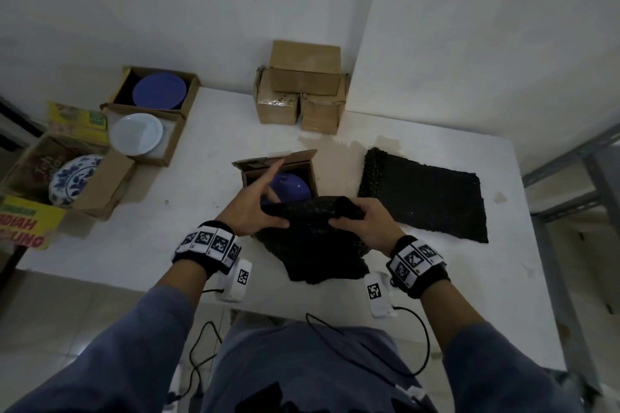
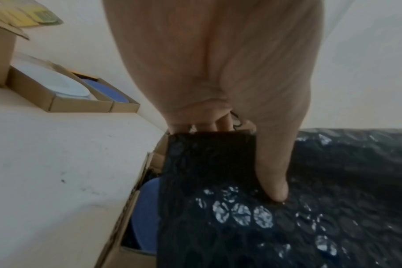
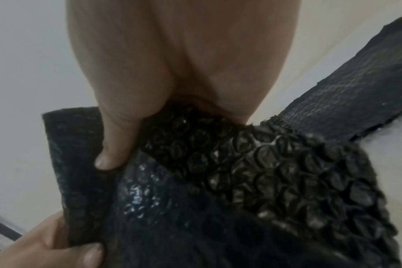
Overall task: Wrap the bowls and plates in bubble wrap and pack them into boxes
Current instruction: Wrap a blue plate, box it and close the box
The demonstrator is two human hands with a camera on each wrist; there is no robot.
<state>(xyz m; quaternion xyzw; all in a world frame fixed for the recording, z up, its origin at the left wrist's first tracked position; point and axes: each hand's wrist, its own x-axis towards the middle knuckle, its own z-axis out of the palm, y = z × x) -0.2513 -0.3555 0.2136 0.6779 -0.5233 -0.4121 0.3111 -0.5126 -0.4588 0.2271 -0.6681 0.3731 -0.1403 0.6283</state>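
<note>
Both my hands hold one black bubble wrap sheet (image 1: pixel 315 245) by its top edge, just above the table's front. My left hand (image 1: pixel 270 216) pinches the sheet's left corner under its thumb, with the index finger sticking out straight. In the left wrist view the thumb presses onto the bubble wrap (image 2: pixel 287 217). My right hand (image 1: pixel 349 216) grips the right corner, fingers curled round the fold of the bubble wrap (image 3: pixel 241 181). Right behind the sheet stands an open cardboard box (image 1: pixel 312 164) with a blue bowl (image 1: pixel 292 186) inside, partly hidden by the wrap.
A second black bubble wrap sheet (image 1: pixel 426 198) lies flat at the right. Closed cardboard boxes (image 1: pixel 302 87) are stacked against the far wall. At the left, open boxes hold a blue plate (image 1: pixel 159 90), a white plate (image 1: pixel 137 134) and a blue-patterned plate (image 1: pixel 72 178).
</note>
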